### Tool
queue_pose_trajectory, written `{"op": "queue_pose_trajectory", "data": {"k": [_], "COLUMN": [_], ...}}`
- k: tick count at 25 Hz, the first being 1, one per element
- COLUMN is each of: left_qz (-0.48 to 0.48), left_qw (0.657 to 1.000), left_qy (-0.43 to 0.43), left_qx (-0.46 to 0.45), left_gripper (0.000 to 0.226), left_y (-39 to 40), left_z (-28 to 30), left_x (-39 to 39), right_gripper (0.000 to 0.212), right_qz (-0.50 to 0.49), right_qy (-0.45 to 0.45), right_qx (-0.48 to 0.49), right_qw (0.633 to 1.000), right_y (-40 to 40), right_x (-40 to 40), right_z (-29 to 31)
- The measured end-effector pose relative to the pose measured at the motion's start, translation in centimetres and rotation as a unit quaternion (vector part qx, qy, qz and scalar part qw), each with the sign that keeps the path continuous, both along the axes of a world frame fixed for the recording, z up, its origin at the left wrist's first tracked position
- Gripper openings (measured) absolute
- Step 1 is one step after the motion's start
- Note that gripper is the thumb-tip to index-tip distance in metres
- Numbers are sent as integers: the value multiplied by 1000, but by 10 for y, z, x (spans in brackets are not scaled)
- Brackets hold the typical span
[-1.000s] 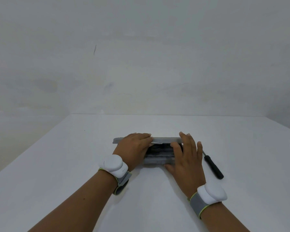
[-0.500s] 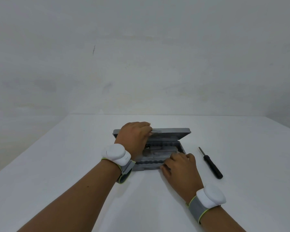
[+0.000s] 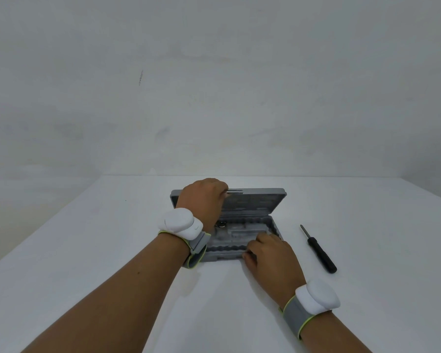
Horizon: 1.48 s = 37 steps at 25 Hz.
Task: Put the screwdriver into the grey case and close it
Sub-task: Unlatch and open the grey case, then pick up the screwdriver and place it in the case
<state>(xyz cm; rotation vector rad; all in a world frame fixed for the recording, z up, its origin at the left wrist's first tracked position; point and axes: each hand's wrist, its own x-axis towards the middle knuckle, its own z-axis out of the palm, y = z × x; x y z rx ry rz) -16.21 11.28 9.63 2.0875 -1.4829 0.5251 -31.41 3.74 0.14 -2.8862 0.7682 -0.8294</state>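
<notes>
The grey case (image 3: 255,225) lies open in the middle of the white table, its lid (image 3: 260,201) raised toward the far side. My left hand (image 3: 204,197) grips the lid's upper edge near its left half. My right hand (image 3: 270,253) rests on the front right corner of the case's base, fingers curled over the rim. The moulded inside of the base shows between my hands. A small black-handled screwdriver (image 3: 320,249) lies on the table to the right of the case, tip pointing away from me, apart from both hands.
The white table (image 3: 112,250) ends at a far edge close behind the case, against a plain grey-white wall. Both of my wrists carry white bands with grey straps.
The lid has swung up from nearly shut to wide open under my left hand. My right hand slid back from the lid to the base's front corner. The screwdriver has stayed in place.
</notes>
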Motion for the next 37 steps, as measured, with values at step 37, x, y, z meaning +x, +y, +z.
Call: {"op": "queue_pose_trajectory", "data": {"k": [37], "left_qz": [13], "left_qw": [999], "left_qy": [9], "left_qx": [33], "left_gripper": [25], "left_y": [5], "left_z": [2], "left_x": [-7], "right_gripper": [26], "right_qz": [-366], "right_qy": [141], "right_qx": [51], "right_qw": [918], "right_y": [-63], "right_x": [-31], "right_z": [3]}}
